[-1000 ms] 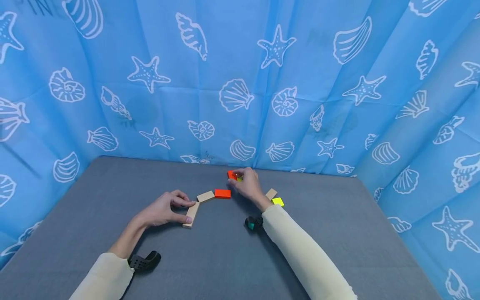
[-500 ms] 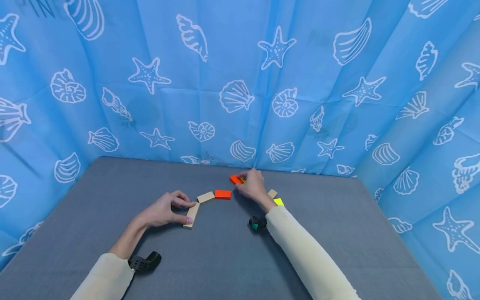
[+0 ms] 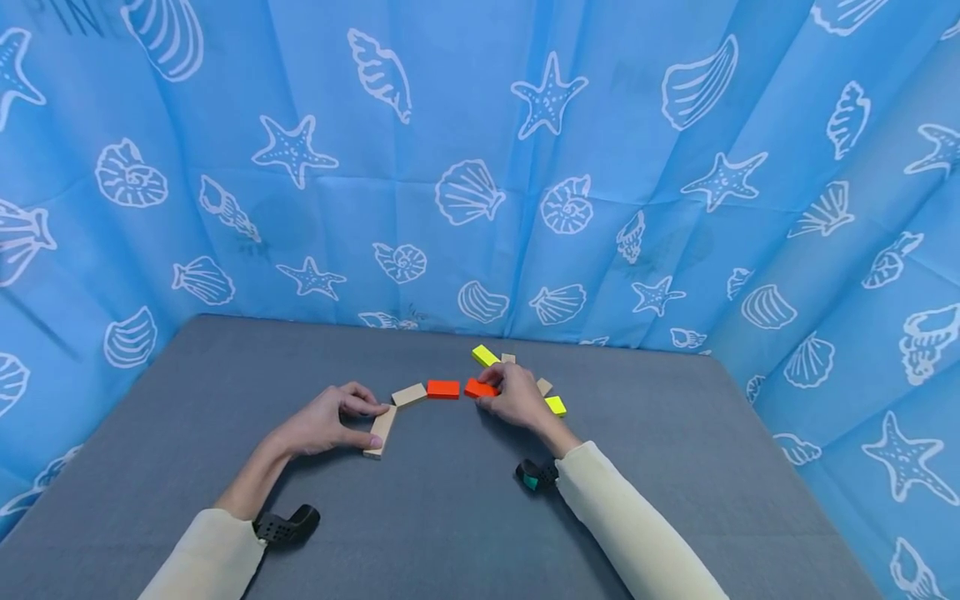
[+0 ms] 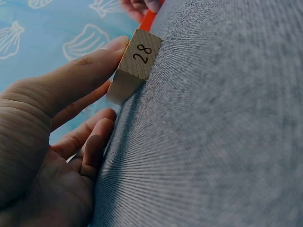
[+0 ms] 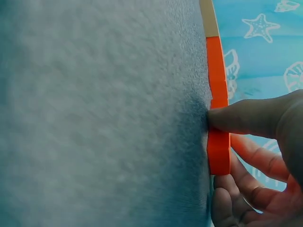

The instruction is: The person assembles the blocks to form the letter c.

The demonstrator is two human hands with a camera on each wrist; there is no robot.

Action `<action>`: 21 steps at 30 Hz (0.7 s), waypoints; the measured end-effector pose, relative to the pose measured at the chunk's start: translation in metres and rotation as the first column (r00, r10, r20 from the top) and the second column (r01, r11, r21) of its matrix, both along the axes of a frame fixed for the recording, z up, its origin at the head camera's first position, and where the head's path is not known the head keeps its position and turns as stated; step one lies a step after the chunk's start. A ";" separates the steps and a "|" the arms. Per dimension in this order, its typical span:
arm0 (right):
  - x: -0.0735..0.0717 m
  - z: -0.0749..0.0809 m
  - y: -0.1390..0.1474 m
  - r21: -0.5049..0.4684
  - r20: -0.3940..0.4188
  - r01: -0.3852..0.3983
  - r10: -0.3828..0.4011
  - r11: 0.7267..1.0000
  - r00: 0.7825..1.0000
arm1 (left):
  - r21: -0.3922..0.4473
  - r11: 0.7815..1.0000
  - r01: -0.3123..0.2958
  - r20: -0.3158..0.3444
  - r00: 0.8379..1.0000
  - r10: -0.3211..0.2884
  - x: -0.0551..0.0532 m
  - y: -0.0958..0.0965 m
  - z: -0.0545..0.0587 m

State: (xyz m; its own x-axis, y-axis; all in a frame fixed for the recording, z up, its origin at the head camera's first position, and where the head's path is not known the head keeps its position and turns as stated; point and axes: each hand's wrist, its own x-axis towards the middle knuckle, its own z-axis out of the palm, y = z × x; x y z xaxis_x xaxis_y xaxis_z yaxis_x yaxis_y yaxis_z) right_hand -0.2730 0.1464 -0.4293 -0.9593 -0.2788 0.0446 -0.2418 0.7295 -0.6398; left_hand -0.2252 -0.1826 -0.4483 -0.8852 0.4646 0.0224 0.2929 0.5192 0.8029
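My left hand holds a plain wooden block lying on the grey cloth, the thumb near its front end and the fingers at its far end. In the left wrist view the number 28 shows on the end of that wooden block. A second wooden block and a red block continue from it in a curved row. My right hand pinches another red block at the table, slightly right of the row. In the right wrist view the thumb crosses this red block.
Behind the right hand lie a yellow block and a wooden block. Right of it are another wooden block and a yellow block. A blue shell-print curtain borders the grey table.
My right hand has drawn the red block toward the front and slightly right, near the row's end. The yellow and wooden blocks behind it are now uncovered. The left hand stays on its block.
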 end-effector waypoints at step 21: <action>0.009 -0.003 0.000 -0.052 0.073 -0.035 0.038 0.998 0.997 | 0.009 1.000 0.011 0.015 1.000 -0.011 0.000 -0.003 0.001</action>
State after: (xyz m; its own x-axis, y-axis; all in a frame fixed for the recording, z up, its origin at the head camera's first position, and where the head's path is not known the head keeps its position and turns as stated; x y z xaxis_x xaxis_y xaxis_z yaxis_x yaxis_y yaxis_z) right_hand -0.2639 0.1468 -0.4324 -0.9498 -0.3128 -0.0111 -0.2183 0.6874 -0.6927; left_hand -0.2256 -0.1856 -0.4475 -0.8803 0.4743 0.0132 0.2864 0.5091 0.8117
